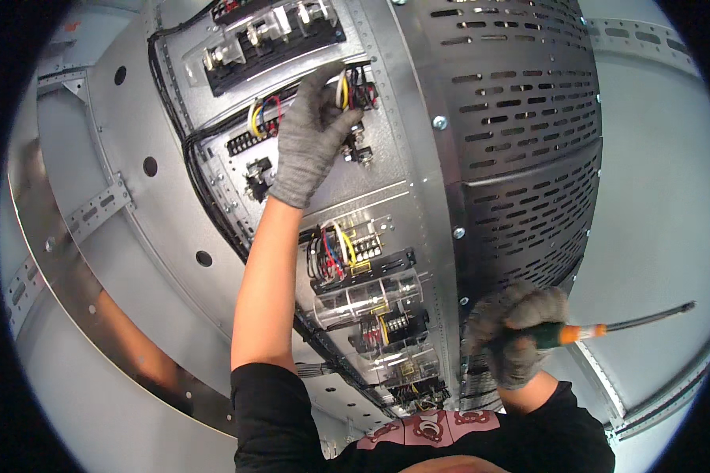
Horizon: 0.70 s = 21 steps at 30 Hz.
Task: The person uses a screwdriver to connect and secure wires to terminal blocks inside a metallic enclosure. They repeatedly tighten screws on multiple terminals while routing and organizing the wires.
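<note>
My left hand, in a grey knit glove, reaches up to the panel. Its fingers and thumb curl round a small bundle of yellow and white wires; the fingertips are partly hidden. Beside the glove lies a black terminal block with yellow, blue and red wires at one end. Away to the lower right, my gloved right hand is closed round a screwdriver with a green and orange handle. Its dark shaft points right, off the panel, and is slightly blurred.
Clear plastic covers sit over terminals above my left hand, and more wired blocks run down the panel. A black cable bundle follows its left side. A dark slotted vent cover bulges at right. Metal frame rails stand at left.
</note>
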Each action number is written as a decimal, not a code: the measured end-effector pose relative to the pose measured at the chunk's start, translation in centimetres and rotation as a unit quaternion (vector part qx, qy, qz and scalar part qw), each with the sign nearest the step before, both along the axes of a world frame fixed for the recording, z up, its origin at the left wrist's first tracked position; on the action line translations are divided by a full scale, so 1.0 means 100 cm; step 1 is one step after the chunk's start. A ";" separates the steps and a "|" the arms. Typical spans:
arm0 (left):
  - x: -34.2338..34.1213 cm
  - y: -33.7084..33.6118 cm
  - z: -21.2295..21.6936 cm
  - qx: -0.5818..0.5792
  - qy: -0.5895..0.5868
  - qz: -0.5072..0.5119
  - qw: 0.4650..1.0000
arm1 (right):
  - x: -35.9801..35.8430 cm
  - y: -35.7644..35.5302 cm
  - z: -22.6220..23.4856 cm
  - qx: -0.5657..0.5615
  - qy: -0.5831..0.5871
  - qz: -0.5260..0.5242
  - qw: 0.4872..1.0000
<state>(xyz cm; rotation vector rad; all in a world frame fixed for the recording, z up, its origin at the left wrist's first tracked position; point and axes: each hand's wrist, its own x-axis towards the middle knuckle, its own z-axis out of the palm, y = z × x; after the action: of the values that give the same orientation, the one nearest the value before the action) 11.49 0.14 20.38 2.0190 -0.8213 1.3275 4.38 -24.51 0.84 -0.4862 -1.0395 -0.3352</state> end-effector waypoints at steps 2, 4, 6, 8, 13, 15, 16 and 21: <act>0.001 0.000 -0.002 -0.010 -0.003 -0.024 1.000 | 0.010 -0.010 0.001 0.043 -0.002 -0.043 0.998; 0.004 0.009 -0.004 -0.006 -0.002 0.022 1.000 | 0.024 -0.014 0.006 0.082 -0.015 -0.099 0.992; 0.011 0.012 -0.009 -0.035 -0.045 0.014 0.998 | 0.024 -0.017 0.011 0.069 0.015 -0.086 0.994; 0.011 0.007 -0.007 -0.046 -0.033 -0.019 0.998 | 0.032 -0.020 0.011 0.052 0.005 -0.082 0.995; 0.011 0.010 -0.005 -0.036 -0.044 0.008 0.998 | 0.046 -0.014 0.015 0.048 -0.019 -0.043 0.998; 0.011 0.011 -0.005 -0.042 -0.046 0.008 0.998 | 0.045 -0.016 0.019 0.011 -0.016 0.012 1.000; 0.009 0.012 -0.003 -0.036 -0.040 0.017 0.998 | 0.044 -0.020 0.020 -0.027 -0.014 0.047 0.998; 0.012 0.014 -0.003 -0.023 -0.024 -0.010 0.999 | 0.032 -0.008 0.010 -0.315 -0.003 0.116 0.942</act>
<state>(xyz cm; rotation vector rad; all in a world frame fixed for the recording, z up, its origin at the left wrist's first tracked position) 12.67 1.59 20.09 1.9465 -0.8228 1.3752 7.56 -25.30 1.82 -0.9238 -1.1919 0.2226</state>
